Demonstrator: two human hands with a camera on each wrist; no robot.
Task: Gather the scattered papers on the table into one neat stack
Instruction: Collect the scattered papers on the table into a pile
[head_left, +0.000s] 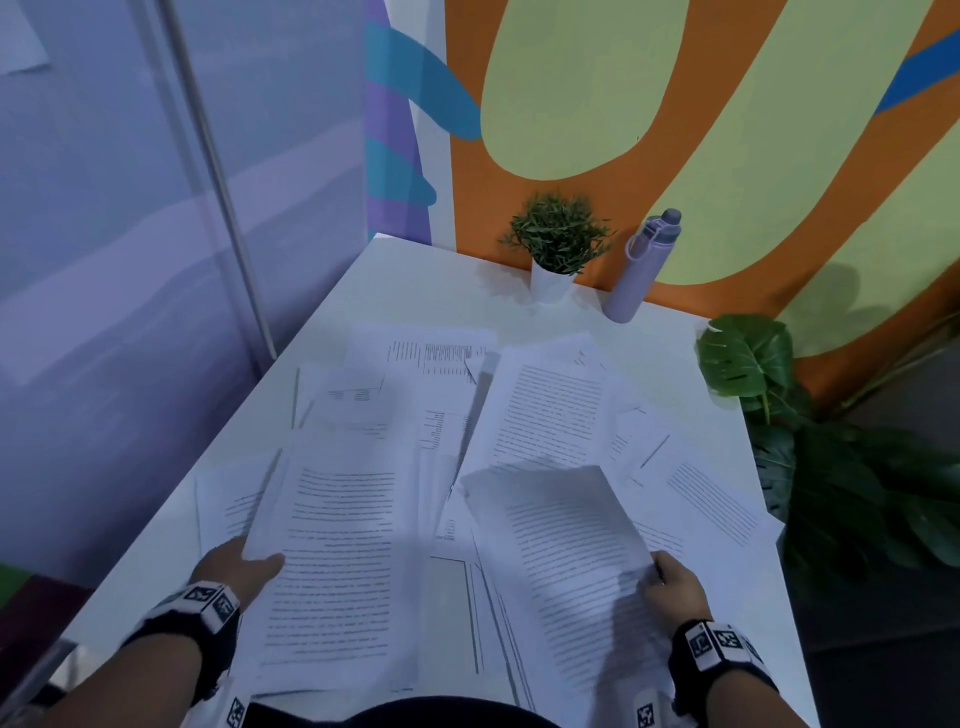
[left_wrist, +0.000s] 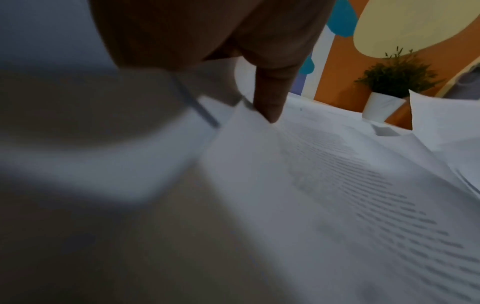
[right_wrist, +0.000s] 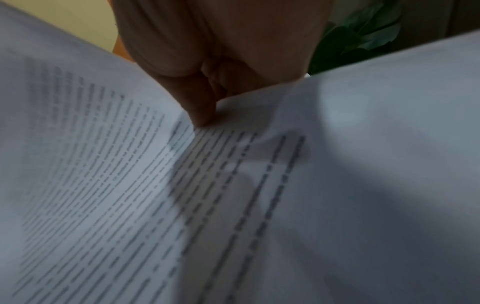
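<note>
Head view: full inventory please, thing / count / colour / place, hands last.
table: one, white, fills the centre, against the painted wall
loose papers: many, count unclear, white with printed text, overlapping across the table's middle and near side
left-held sheet: one on top, possibly more under it, white, near left
right-held sheet: one, white, bent upward, near right
small potted plant: one, green in a white pot, far edge
water bottle: one, lilac, right of that pot
large leafy plant: one, dark green, beyond the table's right edge
left hand: grips its sheet's left edge
right hand: pinches its sheet's right edge
</note>
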